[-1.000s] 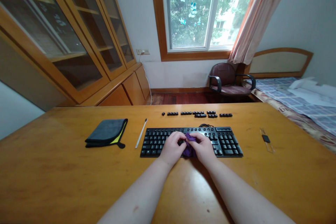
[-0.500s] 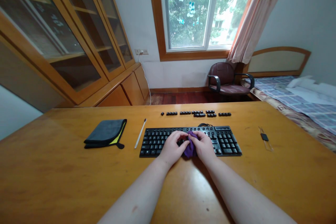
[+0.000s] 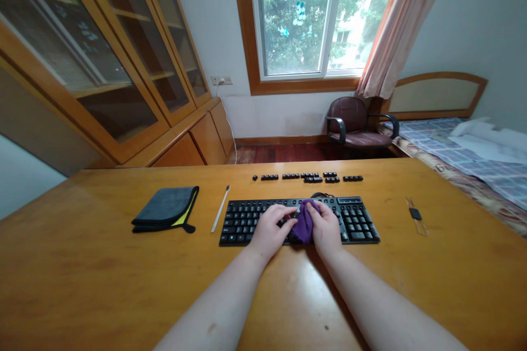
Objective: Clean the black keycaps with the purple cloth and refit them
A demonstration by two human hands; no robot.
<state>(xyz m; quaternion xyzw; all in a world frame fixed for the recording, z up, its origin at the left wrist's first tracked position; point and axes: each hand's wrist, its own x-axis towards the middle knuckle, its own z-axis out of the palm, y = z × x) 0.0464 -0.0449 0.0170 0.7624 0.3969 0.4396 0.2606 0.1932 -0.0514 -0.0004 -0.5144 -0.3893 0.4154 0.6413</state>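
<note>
A black keyboard (image 3: pixel 242 223) lies across the desk, with both hands over its middle. My right hand (image 3: pixel 328 228) is closed on a bunched purple cloth (image 3: pixel 303 225), pinched between thumb and fingers. Just left of the cloth, my left hand (image 3: pixel 270 228) has its thumb and fingers curled towards each other at the cloth's edge. Whatever lies between those fingertips is too small to make out. The hands and cloth hide the middle keys. Several loose black keycaps (image 3: pixel 313 179) sit in rows behind the keyboard, whose top row shows bare key sockets.
Left of the keyboard lie a thin white brush (image 3: pixel 220 210) and a folded grey cloth (image 3: pixel 164 207) with yellow lining. A keycap puller (image 3: pixel 415 214) with wire loops lies to the right on the wooden desk (image 3: pixel 123 285). Beyond the desk stands a chair (image 3: pixel 352 115).
My right hand has shifted slightly right and opened a gap from my left hand. The purple cloth has moved with it and shows more of its surface. My left hand stays nearly in place.
</note>
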